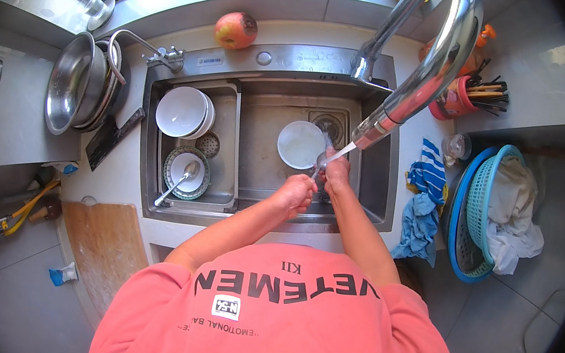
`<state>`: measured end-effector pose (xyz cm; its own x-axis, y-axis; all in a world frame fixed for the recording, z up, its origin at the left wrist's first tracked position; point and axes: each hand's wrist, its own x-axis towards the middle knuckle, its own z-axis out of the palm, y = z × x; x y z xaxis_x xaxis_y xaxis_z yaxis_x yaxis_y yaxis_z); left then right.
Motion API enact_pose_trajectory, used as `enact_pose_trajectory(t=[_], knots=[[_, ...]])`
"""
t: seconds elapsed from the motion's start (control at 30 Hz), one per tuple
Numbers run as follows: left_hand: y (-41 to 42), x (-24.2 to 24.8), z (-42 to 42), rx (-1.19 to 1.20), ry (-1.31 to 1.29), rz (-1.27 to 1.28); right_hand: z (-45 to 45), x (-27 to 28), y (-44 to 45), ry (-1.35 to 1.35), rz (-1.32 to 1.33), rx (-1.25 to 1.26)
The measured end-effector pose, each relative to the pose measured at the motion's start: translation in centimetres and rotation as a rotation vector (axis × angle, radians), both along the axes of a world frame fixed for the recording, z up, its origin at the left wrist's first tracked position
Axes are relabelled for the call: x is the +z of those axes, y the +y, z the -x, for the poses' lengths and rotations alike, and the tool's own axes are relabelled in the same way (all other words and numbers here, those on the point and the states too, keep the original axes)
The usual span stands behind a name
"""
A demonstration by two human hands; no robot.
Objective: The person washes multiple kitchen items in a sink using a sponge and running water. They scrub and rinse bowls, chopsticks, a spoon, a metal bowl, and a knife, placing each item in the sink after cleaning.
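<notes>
My left hand (pixel 297 195) grips the handle of a metal spoon (pixel 321 161) over the right basin of the steel sink (pixel 256 173). The fingers of my right hand (pixel 337 172) close around the spoon near its bowl, partly hiding it. A stream of water (pixel 341 152) runs from the chrome faucet (pixel 372 134) onto the spoon and my right fingers. Just beyond my hands, a white bowl (pixel 301 145) holding cloudy water rests in the basin, beside the drain (pixel 328 125).
In the left basin are stacked white bowls (pixel 180 111) and a small bowl (pixel 180 166) with another spoon (pixel 189 170). A cleaver (pixel 111 137) and metal basins (pixel 76 85) stand left. An apple-like fruit (pixel 236 30) sits behind; cloths (pixel 421 215) and plastic baskets (pixel 479 200) are right.
</notes>
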<state>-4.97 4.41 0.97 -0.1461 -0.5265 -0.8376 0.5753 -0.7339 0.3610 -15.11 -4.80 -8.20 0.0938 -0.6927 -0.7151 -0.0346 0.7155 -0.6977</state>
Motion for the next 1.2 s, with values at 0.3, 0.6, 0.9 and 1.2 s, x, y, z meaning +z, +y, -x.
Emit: enact_pose_trajectory(t=[0.3, 0.6, 0.9, 1.2], knots=[[0.2, -0.7, -1.4, 0.047, -0.024, -0.043, -0.8, -0.6, 2.2, -0.140, -0.088, 0.105], [-0.4, -2.1, -4.1, -0.014, 0.014, -0.031, 1.2, -0.9, 1.0, -0.015, 0.003, 0.050], [-2.6, -8.5, -3.0, 0.622, 0.047, 0.039, 1.5, 6.6, 2.9, -0.041, -0.118, 0.054], [-3.8, -5.8, 0.4, 0.073, 0.062, 0.104, 1.2, 8.0, 4.2, 0.156, 0.074, 0.211]])
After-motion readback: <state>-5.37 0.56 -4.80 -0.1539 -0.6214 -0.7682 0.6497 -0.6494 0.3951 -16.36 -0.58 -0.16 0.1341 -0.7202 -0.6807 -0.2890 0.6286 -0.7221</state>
